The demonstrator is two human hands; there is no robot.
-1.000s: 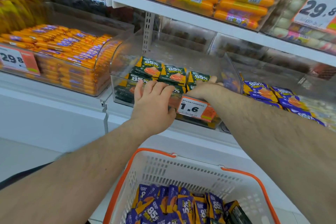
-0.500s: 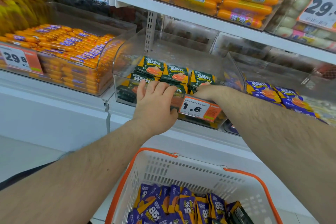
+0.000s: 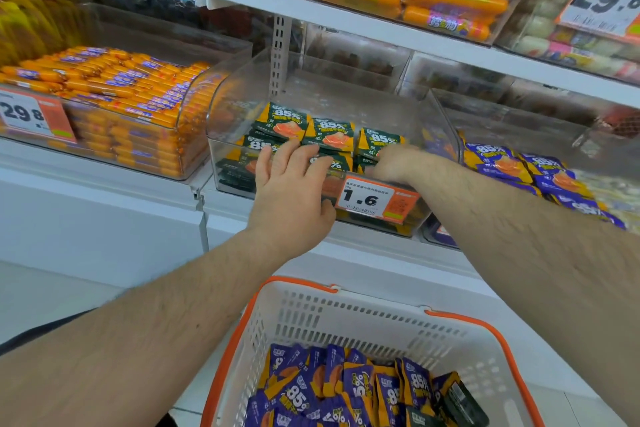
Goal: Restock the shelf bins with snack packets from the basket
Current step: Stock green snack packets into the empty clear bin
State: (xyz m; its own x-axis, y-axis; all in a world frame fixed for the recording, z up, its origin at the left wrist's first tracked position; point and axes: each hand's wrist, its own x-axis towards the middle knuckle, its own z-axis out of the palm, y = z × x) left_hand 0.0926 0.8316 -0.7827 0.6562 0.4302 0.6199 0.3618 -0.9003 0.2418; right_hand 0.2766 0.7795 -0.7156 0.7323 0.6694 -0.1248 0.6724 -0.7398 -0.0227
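Note:
A clear shelf bin point(image 3: 228, 107) holds rows of green "85%" snack packets point(image 3: 329, 135). My left hand point(image 3: 291, 191) reaches over its front rim, straight fingers lying on the front packets and thumb against the bin's front wall. My right hand point(image 3: 394, 163) is inside the bin at the right front, bent down onto the green packets; its fingertips are hidden behind the rim. Below stands a white basket with an orange rim point(image 3: 346, 322), holding several purple "85%" packets point(image 3: 332, 392) and a dark packet point(image 3: 453, 399) at its right side.
An orange price tag reading 1.6 point(image 3: 370, 199) hangs on the bin's front. To the right is a bin of purple packets point(image 3: 519, 166), to the left a bin of orange sausages point(image 3: 121, 97). The upper shelf point(image 3: 346, 17) overhangs the bins.
My right hand has sunk lower into the bin's front right corner, its thumb no longer raised. My left hand stays on the front packets, almost unmoved.

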